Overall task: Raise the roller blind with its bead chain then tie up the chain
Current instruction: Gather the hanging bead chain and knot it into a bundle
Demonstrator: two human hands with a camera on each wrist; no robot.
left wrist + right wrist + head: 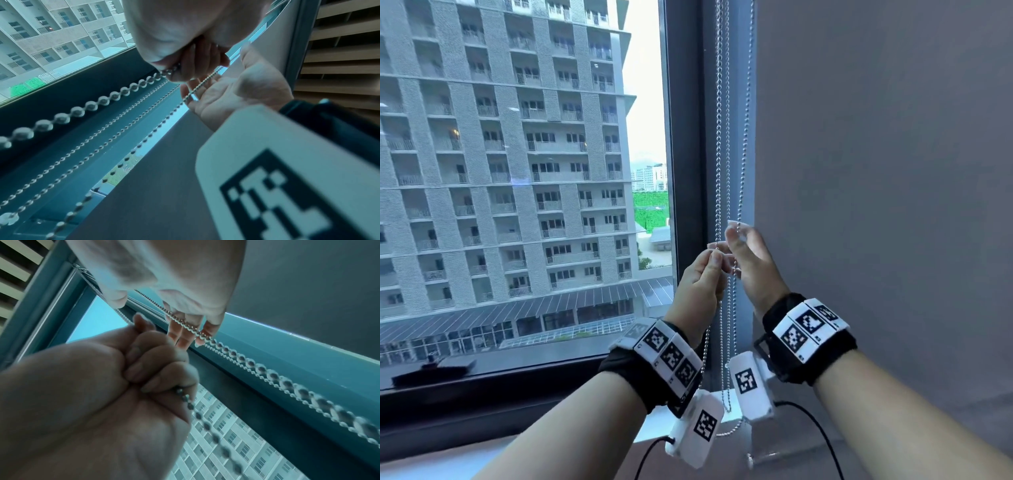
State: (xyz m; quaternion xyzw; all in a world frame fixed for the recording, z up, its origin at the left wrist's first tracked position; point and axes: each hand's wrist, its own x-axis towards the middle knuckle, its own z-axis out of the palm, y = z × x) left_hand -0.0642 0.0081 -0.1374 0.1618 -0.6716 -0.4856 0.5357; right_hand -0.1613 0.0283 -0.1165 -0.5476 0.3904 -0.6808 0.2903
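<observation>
My left hand (702, 274) pinches one strand of silver metal bead chain (719, 137), right hand (748, 255) curls round another; keep both taut while knotting

Bead chain (723, 137) hung between window (517, 171) at left and wall (876, 171) at right, left hand (702, 277) just beside right hand (751, 260), both on the chain
</observation>
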